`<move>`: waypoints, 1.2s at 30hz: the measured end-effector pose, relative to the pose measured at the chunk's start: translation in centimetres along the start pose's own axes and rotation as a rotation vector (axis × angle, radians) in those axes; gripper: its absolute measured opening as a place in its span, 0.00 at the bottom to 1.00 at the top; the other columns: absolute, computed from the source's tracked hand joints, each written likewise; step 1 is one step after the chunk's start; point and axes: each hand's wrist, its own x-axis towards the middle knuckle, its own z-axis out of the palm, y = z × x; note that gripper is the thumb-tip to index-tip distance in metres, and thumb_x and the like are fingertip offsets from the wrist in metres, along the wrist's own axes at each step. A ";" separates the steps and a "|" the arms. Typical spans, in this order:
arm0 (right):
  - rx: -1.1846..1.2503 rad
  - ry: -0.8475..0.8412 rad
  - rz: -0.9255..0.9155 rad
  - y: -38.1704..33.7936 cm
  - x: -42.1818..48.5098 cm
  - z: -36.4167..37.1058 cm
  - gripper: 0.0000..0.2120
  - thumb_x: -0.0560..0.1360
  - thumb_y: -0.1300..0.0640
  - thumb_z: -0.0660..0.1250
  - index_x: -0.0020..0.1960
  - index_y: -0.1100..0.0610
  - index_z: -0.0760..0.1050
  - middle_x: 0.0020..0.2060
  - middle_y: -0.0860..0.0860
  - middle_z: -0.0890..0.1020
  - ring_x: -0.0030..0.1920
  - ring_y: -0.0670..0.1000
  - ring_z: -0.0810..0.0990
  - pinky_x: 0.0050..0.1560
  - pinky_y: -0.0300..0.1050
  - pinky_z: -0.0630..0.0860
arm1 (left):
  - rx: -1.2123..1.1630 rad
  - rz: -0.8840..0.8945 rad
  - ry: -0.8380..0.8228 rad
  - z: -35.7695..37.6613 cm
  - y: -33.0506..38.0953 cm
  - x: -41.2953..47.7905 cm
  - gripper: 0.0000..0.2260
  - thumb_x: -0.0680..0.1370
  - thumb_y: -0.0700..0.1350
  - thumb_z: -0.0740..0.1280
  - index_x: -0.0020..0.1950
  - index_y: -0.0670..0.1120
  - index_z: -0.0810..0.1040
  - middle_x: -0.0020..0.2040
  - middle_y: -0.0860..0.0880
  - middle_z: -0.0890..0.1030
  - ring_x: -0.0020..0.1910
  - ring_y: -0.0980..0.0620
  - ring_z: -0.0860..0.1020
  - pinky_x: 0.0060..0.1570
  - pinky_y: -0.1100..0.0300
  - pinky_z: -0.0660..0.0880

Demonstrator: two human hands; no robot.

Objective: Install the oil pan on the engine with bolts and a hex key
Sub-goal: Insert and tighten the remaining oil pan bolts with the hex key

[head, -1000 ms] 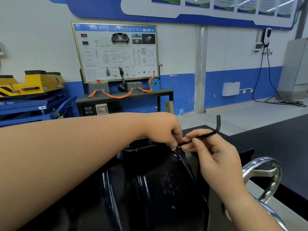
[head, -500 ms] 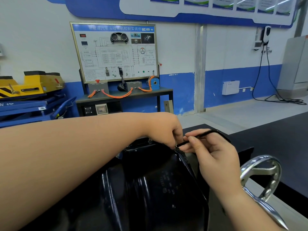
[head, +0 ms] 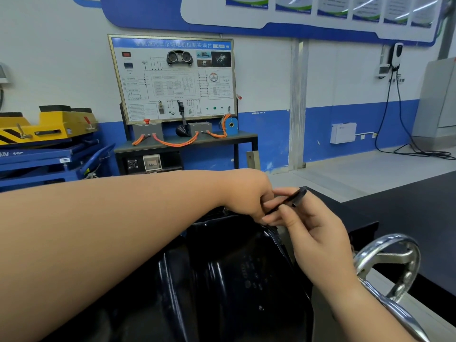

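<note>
The glossy black oil pan [head: 222,272] fills the lower middle of the view, seated on the engine. A black hex key [head: 288,199] points at the pan's far right rim. My right hand [head: 313,233] pinches the key between thumb and fingers, its short arm turned toward me. My left hand [head: 249,193] reaches across the pan with curled fingertips pinching at the key's tip where it meets the rim. The bolt itself is hidden under those fingers.
A chrome handwheel [head: 389,262] sticks out at the right, close to my right wrist. Beyond the pan lies a black bench top [head: 399,213]. A wiring training board [head: 172,77] on a stand and a blue-and-yellow lift cart [head: 47,144] stand against the far wall.
My right hand has rotated the hex key: its short arm pointed up, then swung over and down toward me. My left hand stayed at the rim.
</note>
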 end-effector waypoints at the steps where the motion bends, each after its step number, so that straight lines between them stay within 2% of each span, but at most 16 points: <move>1: -0.001 0.003 -0.005 0.0 0.0 0.0 0.17 0.76 0.62 0.60 0.53 0.43 0.78 0.42 0.44 0.83 0.41 0.48 0.84 0.47 0.38 0.79 | 0.000 0.001 -0.002 0.0 0.0 0.0 0.14 0.74 0.42 0.68 0.29 0.50 0.70 0.28 0.53 0.70 0.28 0.56 0.68 0.37 0.59 0.69; 5: 0.004 0.063 0.005 0.1 0.3 0.1 0.14 0.75 0.65 0.63 0.47 0.47 0.80 0.39 0.47 0.85 0.38 0.47 0.84 0.44 0.37 0.79 | 0.020 -0.003 0.001 0.1 0.1 0.0 0.10 0.74 0.44 0.68 0.33 0.47 0.72 0.27 0.53 0.69 0.27 0.57 0.67 0.31 0.65 0.65; 7: 0.015 0.087 0.032 0.2 0.4 0.1 0.15 0.75 0.67 0.66 0.44 0.47 0.80 0.36 0.49 0.85 0.37 0.47 0.84 0.42 0.37 0.80 | 0.030 0.003 0.004 0.1 0.0 0.1 0.12 0.74 0.44 0.69 0.32 0.47 0.72 0.26 0.54 0.68 0.26 0.57 0.66 0.30 0.66 0.64; 10: 0.008 0.112 0.077 0.4 0.4 0.2 0.12 0.74 0.64 0.68 0.41 0.47 0.77 0.32 0.48 0.84 0.36 0.47 0.84 0.46 0.48 0.81 | 0.034 0.010 -0.004 0.1 -0.1 0.1 0.14 0.74 0.44 0.68 0.30 0.49 0.70 0.26 0.54 0.68 0.27 0.56 0.67 0.32 0.63 0.65; 13: 0.004 0.106 0.090 0.5 0.3 0.2 0.09 0.74 0.62 0.69 0.42 0.48 0.77 0.34 0.49 0.85 0.36 0.48 0.85 0.47 0.55 0.81 | 0.027 -0.003 -0.006 0.2 -0.1 0.2 0.13 0.74 0.43 0.67 0.30 0.49 0.71 0.27 0.54 0.69 0.28 0.56 0.67 0.33 0.63 0.66; 15: 0.020 0.069 0.065 0.3 0.2 0.2 0.08 0.74 0.60 0.66 0.45 0.47 0.78 0.40 0.49 0.84 0.38 0.49 0.85 0.47 0.53 0.81 | 0.031 -0.013 -0.007 0.3 -0.1 0.3 0.12 0.75 0.42 0.66 0.31 0.47 0.71 0.27 0.53 0.69 0.27 0.56 0.67 0.32 0.64 0.65; 17: 0.043 0.017 0.036 0.1 0.1 0.2 0.13 0.75 0.61 0.62 0.51 0.43 0.77 0.45 0.48 0.83 0.42 0.50 0.84 0.48 0.47 0.81 | 0.050 -0.018 -0.004 0.3 -0.1 0.4 0.14 0.75 0.42 0.66 0.30 0.48 0.69 0.27 0.52 0.68 0.27 0.56 0.65 0.31 0.64 0.64; 19: 0.022 -0.006 0.010 0.0 0.1 0.1 0.16 0.77 0.62 0.59 0.56 0.45 0.77 0.45 0.47 0.83 0.42 0.49 0.84 0.48 0.42 0.80 | 0.045 -0.021 -0.001 0.3 -0.1 0.4 0.14 0.74 0.41 0.66 0.29 0.47 0.68 0.27 0.51 0.68 0.27 0.55 0.65 0.32 0.63 0.64; 23: 0.004 0.065 0.033 0.1 0.1 0.3 0.12 0.76 0.67 0.65 0.44 0.50 0.80 0.39 0.48 0.85 0.38 0.47 0.84 0.45 0.40 0.80 | 0.036 -0.018 -0.012 0.3 0.0 0.4 0.13 0.74 0.40 0.66 0.30 0.47 0.70 0.29 0.50 0.70 0.31 0.52 0.68 0.35 0.61 0.67; 26: 0.068 0.097 0.094 0.4 0.2 0.4 0.05 0.72 0.67 0.70 0.39 0.58 0.77 0.31 0.50 0.84 0.34 0.46 0.84 0.40 0.35 0.78 | 0.027 -0.005 -0.021 0.3 0.0 0.2 0.12 0.74 0.41 0.66 0.31 0.49 0.71 0.30 0.50 0.71 0.31 0.54 0.68 0.35 0.61 0.67; 28: 0.117 0.104 0.121 0.4 0.3 0.4 0.04 0.71 0.66 0.70 0.41 0.61 0.75 0.31 0.51 0.84 0.33 0.48 0.84 0.38 0.35 0.78 | 0.028 0.005 -0.026 0.2 0.1 0.2 0.14 0.74 0.41 0.66 0.30 0.51 0.70 0.28 0.52 0.70 0.29 0.55 0.67 0.33 0.63 0.66; 32: 0.140 0.020 0.070 0.3 0.0 0.1 0.09 0.76 0.62 0.64 0.51 0.49 0.77 0.42 0.51 0.83 0.39 0.51 0.84 0.44 0.41 0.80 | 0.024 -0.001 -0.030 0.2 0.0 0.3 0.11 0.75 0.42 0.67 0.33 0.47 0.73 0.28 0.52 0.70 0.29 0.55 0.68 0.34 0.64 0.67; 34: 0.118 0.001 0.055 0.3 -0.1 0.1 0.13 0.78 0.65 0.61 0.56 0.50 0.77 0.43 0.51 0.83 0.40 0.51 0.84 0.45 0.40 0.80 | 0.006 0.005 -0.034 0.2 -0.1 0.4 0.10 0.75 0.42 0.67 0.33 0.47 0.73 0.28 0.53 0.70 0.28 0.57 0.68 0.34 0.65 0.66; 36: 0.092 0.026 0.050 0.3 0.0 0.2 0.16 0.78 0.70 0.60 0.51 0.51 0.79 0.41 0.50 0.83 0.38 0.49 0.84 0.44 0.39 0.80 | 0.005 0.011 -0.031 0.2 -0.2 0.4 0.09 0.75 0.42 0.67 0.34 0.46 0.74 0.28 0.52 0.71 0.30 0.56 0.69 0.37 0.63 0.69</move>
